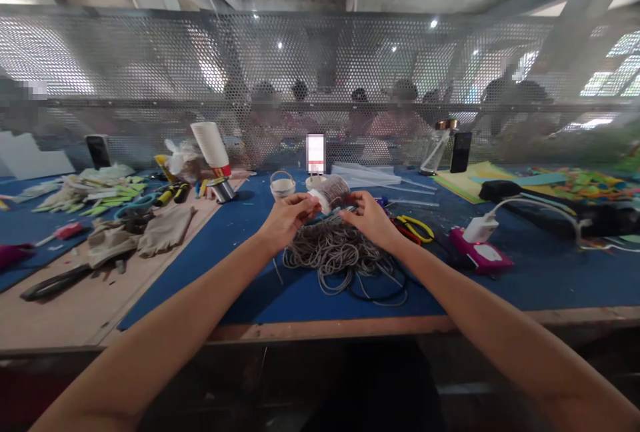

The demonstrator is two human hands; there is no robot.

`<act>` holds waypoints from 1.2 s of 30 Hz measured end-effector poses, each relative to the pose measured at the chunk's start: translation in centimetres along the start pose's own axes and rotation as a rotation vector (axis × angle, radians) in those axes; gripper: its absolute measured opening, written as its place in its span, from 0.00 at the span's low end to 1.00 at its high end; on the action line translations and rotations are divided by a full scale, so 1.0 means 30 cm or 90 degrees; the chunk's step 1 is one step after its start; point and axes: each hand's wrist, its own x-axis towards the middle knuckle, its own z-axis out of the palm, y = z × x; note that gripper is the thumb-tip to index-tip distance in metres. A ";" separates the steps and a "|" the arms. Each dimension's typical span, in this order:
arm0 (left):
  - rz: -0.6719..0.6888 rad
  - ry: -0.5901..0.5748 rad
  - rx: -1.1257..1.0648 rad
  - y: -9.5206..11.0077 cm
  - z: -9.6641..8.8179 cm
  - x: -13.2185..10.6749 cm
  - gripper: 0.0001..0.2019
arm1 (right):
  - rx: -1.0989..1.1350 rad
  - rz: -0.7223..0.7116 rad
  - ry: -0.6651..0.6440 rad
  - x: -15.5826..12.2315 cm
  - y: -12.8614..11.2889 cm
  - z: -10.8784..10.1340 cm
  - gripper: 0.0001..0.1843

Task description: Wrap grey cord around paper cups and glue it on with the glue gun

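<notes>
A white cup, its side largely covered in grey-brown cord or wrapping, is tilted on its side above the table. My left hand pinches its white end between thumb and fingers. At the other end, the curled fingers of my right hand grip the grey-brown side; the exact contact is small and blurred. Beneath both hands lies a loose heap of grey cord, with strands trailing towards the table's front edge. A small white basket with a handle stands just beyond my left hand.
Yellow-handled pliers and a magenta power strip with a white charger lie right. Stacked paper cups, grey gloves and cutting tools are left. A lit phone stands before the perforated metal screen; people sit behind it.
</notes>
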 end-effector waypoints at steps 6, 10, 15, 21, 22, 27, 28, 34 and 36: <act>0.018 -0.024 0.012 -0.001 0.005 -0.011 0.12 | 0.095 0.056 -0.002 0.005 -0.015 0.001 0.24; 0.019 -0.028 0.021 0.001 0.009 -0.014 0.14 | 0.046 0.009 -0.009 -0.003 -0.032 -0.009 0.16; 0.026 -0.021 0.020 -0.002 0.012 -0.012 0.15 | 0.010 -0.024 0.037 -0.020 -0.073 -0.019 0.11; 0.053 -0.026 0.046 -0.006 0.006 -0.008 0.15 | 0.133 0.026 0.011 -0.034 -0.120 -0.015 0.11; 0.056 -0.027 0.052 -0.006 0.005 -0.008 0.15 | 0.143 0.025 0.009 -0.034 -0.121 -0.014 0.11; 0.072 -0.027 0.075 -0.005 0.007 -0.011 0.13 | 0.054 -0.083 0.051 -0.035 -0.114 -0.024 0.08; 0.076 -0.028 0.078 -0.004 0.009 -0.013 0.13 | 0.007 -0.120 0.067 -0.038 -0.115 -0.027 0.07; 0.087 -0.036 0.095 -0.002 0.026 -0.022 0.14 | -0.162 -0.290 0.129 -0.063 -0.150 -0.039 0.02; 0.093 -0.041 0.105 -0.002 0.029 -0.024 0.14 | -0.177 -0.310 0.134 -0.068 -0.160 -0.038 0.03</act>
